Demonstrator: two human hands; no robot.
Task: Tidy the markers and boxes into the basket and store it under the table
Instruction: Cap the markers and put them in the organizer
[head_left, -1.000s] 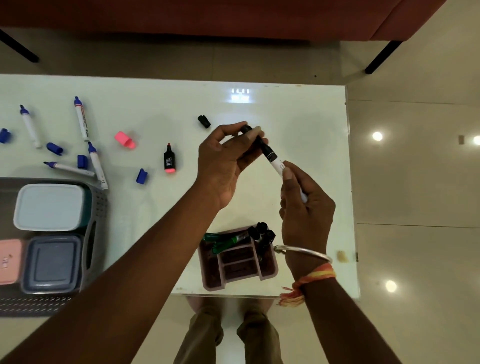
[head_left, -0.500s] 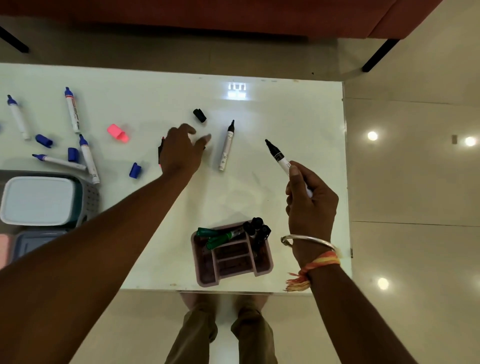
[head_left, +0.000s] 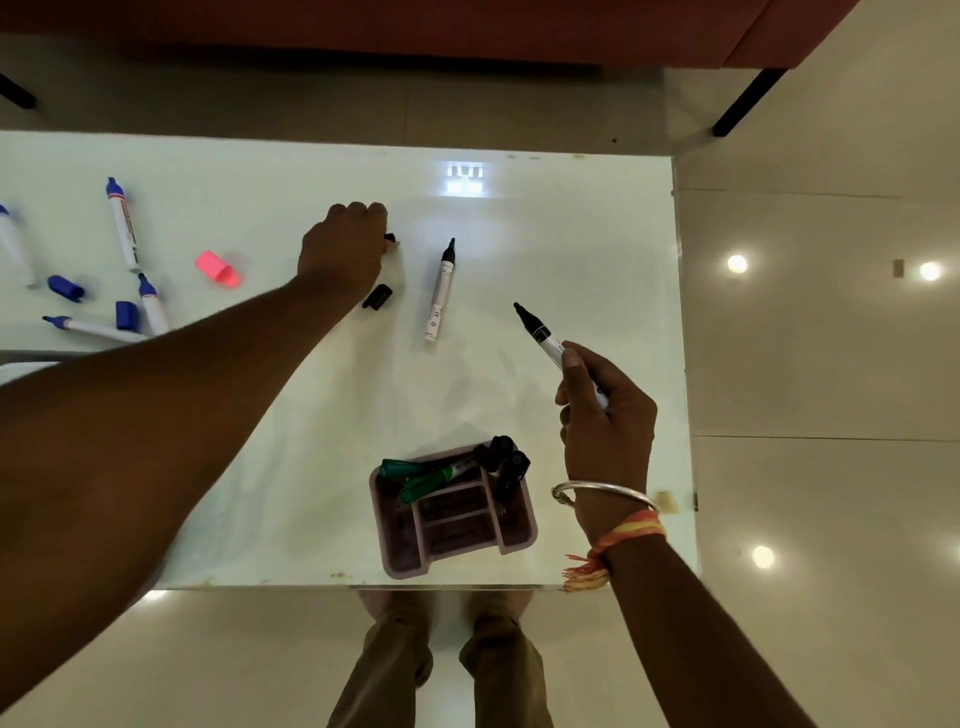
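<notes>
Little tidied: pinched an uncapped black-tipped white marker (head_left: 540, 332) in the right grip (head_left: 605, 415), curled the left grip (head_left: 343, 249) round a small black cap (head_left: 390, 238); blue-tipped white markers (head_left: 124, 228) unstowed.

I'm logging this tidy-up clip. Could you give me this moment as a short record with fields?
Left hand: fingers curled on a small black cap on the table
Right hand: holds an uncapped black marker, tip pointing away from the person
Lying marker: second uncapped black marker, on the table between the hands
Loose caps: spare black cap beside the left wrist; pink cap further left
Tray: organizer tray holds green markers and capped black markers
Left edge: blue markers, blue caps among them
</notes>
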